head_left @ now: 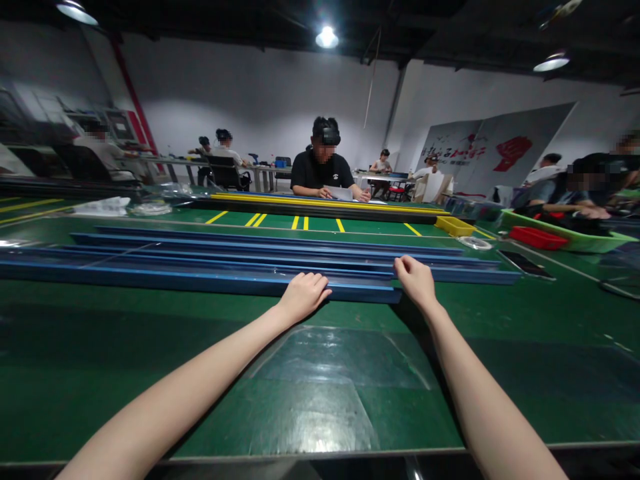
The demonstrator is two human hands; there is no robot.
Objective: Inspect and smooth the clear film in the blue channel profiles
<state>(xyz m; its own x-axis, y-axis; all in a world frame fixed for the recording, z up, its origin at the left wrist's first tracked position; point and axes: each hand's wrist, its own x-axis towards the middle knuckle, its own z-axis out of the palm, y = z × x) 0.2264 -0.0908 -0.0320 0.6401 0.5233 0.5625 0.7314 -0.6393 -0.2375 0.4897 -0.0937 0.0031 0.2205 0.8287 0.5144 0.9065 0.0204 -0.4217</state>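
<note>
Several long blue rails [210,257] lie side by side across the green table [100,353]. My left hand [303,295] rests with curled fingers on the nearest blue rail [150,281], gripping its top edge. My right hand [416,280] is closed around the right end of that same nearest rail, where it stops. Both forearms reach forward from the table's near edge.
A clear plastic sheet [320,380] lies on the table in front of me. A yellow-and-black strip [325,203] runs across the far side. A yellow bin [454,226], a red tray [537,237] and a green tray [575,241] sit right. People work at tables beyond.
</note>
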